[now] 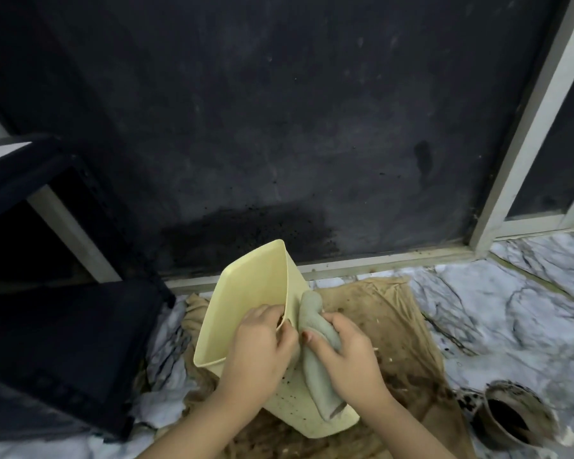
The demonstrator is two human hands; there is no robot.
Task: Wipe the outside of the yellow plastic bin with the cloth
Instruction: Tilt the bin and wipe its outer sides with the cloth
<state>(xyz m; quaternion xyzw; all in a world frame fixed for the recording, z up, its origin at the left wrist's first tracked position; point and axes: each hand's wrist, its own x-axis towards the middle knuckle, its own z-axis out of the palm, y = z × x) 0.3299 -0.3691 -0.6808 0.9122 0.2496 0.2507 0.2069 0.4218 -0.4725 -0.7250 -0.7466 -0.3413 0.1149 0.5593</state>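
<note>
The yellow plastic bin (246,313) lies tilted on a soiled brown sheet (395,329) over the marble floor (511,309), its open mouth pointing toward 11 o'clock. The left hand (262,342) grips the bin's rim, fingers curled over the edge. At 3 o'clock of it, the right hand (348,352) clutches the grey-green cloth (315,359) and presses it against the bin's speckled outer wall. A dirt-caked pot (514,415) sits at 4 o'clock.

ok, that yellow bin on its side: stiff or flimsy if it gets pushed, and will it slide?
The yellow bin is probably light: the left hand steadies it by pinching the rim alone. Its thin open walls likely flex under the cloth pressed by the right hand. It might slide on the rumpled brown sheet if released.
</note>
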